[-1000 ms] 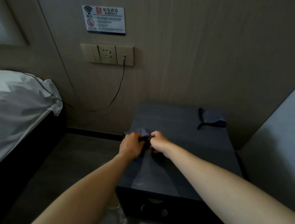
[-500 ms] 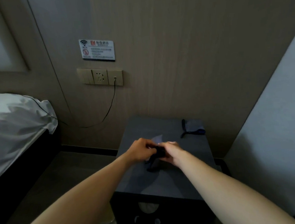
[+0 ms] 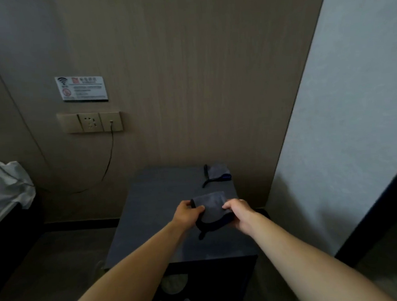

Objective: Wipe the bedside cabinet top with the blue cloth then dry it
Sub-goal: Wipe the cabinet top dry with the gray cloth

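At the far left edge a bed [image 3: 3,189] shows a corner of crumpled white sheet above a dark base. On the wood-grain wall beside it hangs a small wifi sign [image 3: 81,88], and under that a beige socket panel [image 3: 90,122] with a thin black cable [image 3: 109,157] plugged into its right end, drooping down and away to the left.

The bedside cabinet [image 3: 156,225] stands against the wall at centre, its dark grey top running away from the camera, its black front face in shadow below. The left hand [image 3: 188,214] comes in from the lower left; its thumb and curled fingers pinch the left edge of the blue cloth [image 3: 210,208]. That cloth is held folded, over the middle of the cabinet top toward its right side; whether it touches the surface cannot be told. Its long axis runs left to right between the two hands, its flat grey-blue face turned up toward the camera, with a dark hemmed edge and a short loop hanging at the near side. The right hand [image 3: 241,214] pinches the cloth's right edge, fingers curled round it.

Further back, at the cabinet's far right corner near the wall, lies a second cloth [image 3: 217,173], bunched, with a dark strap trailing toward the left front. Right of the cabinet rises a pale wall [image 3: 356,114].
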